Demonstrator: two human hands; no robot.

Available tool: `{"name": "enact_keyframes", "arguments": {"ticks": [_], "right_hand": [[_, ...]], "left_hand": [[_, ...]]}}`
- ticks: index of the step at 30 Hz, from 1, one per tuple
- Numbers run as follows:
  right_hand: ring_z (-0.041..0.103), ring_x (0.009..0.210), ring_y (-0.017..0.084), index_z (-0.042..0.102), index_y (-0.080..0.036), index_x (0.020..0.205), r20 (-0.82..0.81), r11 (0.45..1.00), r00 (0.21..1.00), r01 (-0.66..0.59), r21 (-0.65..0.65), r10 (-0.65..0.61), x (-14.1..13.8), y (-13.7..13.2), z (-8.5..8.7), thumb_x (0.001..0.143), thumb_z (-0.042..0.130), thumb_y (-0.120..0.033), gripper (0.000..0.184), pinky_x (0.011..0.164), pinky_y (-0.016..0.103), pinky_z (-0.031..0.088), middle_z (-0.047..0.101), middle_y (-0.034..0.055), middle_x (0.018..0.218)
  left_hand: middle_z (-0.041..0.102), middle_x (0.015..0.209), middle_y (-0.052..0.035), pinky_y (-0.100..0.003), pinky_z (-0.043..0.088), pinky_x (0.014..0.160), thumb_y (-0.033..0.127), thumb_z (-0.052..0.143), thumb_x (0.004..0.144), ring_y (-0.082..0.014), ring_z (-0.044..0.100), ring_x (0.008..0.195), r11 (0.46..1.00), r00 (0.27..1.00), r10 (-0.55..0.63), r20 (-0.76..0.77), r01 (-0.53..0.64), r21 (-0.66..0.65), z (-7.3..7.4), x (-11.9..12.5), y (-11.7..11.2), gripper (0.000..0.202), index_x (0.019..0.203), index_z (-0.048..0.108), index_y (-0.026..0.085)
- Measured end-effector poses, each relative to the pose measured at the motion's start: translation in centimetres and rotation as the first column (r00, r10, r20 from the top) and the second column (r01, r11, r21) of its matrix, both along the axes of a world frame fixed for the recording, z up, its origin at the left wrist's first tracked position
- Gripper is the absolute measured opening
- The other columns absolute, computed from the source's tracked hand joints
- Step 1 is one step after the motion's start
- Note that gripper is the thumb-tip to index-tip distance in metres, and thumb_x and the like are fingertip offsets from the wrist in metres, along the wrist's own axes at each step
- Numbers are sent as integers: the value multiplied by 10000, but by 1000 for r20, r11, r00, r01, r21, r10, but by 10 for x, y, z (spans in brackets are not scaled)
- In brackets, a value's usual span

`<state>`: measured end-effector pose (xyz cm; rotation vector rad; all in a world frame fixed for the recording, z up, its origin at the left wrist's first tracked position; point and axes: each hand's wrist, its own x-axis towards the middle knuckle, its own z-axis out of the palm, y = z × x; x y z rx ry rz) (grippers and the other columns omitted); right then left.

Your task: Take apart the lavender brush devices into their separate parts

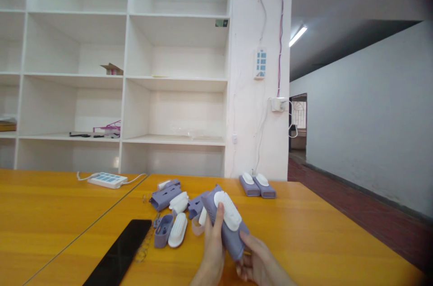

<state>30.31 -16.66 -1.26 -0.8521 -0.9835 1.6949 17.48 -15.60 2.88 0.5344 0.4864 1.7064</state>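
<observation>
Both hands hold one purple plastic case with a white ribbed cap above the orange table. My left hand wraps its left side, thumb pressed up along the case next to the white cap. My right hand grips the case's lower end from below, fingers curled. Just left of the hands lie several loose purple shells and white caps. Two assembled purple-and-white pieces rest side by side at the table's far edge.
A black phone lies face up at the front left. A white power strip with its cable sits at the back left. White shelving stands behind the table. An open corridor runs off to the right.
</observation>
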Motion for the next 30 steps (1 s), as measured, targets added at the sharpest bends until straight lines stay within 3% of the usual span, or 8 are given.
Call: {"name": "enact_keyframes", "arguments": {"ticks": [4, 8, 14, 22, 30], "right_hand": [[627, 506, 120, 654, -204, 935, -78, 994, 991, 111, 17, -109, 6, -1, 11, 690, 850, -523, 447, 471, 209, 454, 704, -16, 675], [623, 546, 132, 700, -189, 916, -72, 982, 983, 174, 69, -169, 12, 4, 17, 663, 874, -480, 424, 459, 203, 430, 705, -4, 652], [617, 595, 145, 684, -177, 752, -55, 976, 977, 211, 54, -208, 14, 11, 4, 601, 890, -546, 449, 491, 218, 447, 679, -1, 623], [600, 565, 142, 720, -169, 823, -61, 983, 986, 159, 91, -153, 16, 16, -8, 637, 847, -554, 446, 492, 236, 461, 694, 13, 662], [614, 584, 162, 720, -171, 886, -54, 984, 991, 131, 117, -126, 15, 12, -11, 638, 814, -462, 395, 514, 249, 467, 706, 13, 667]], "left_hand": [[712, 1263, -87, -347, 560, 984, 358, 865, 760, -278, 666, 1201, 998, 997, -67, 26, 67, 10, 1, 3, -1, 610, 1302, 604, 256], [738, 1191, -74, -351, 591, 937, 314, 833, 800, -255, 732, 1050, 998, 995, -55, 83, 57, -28, 9, 0, -3, 484, 1234, 634, 232], [743, 1178, -99, -324, 612, 888, 315, 785, 852, -259, 725, 1075, 996, 992, 26, 123, -16, -83, 9, -5, 1, 403, 1212, 646, 197], [733, 1208, -89, -317, 607, 891, 345, 791, 851, -235, 732, 1038, 998, 995, 14, 98, -9, -54, 3, -6, 5, 405, 1206, 648, 212], [745, 1164, -83, -313, 607, 891, 320, 825, 820, -244, 731, 1054, 998, 998, -21, 56, 24, -53, 10, -5, -1, 386, 1146, 658, 199]]}}
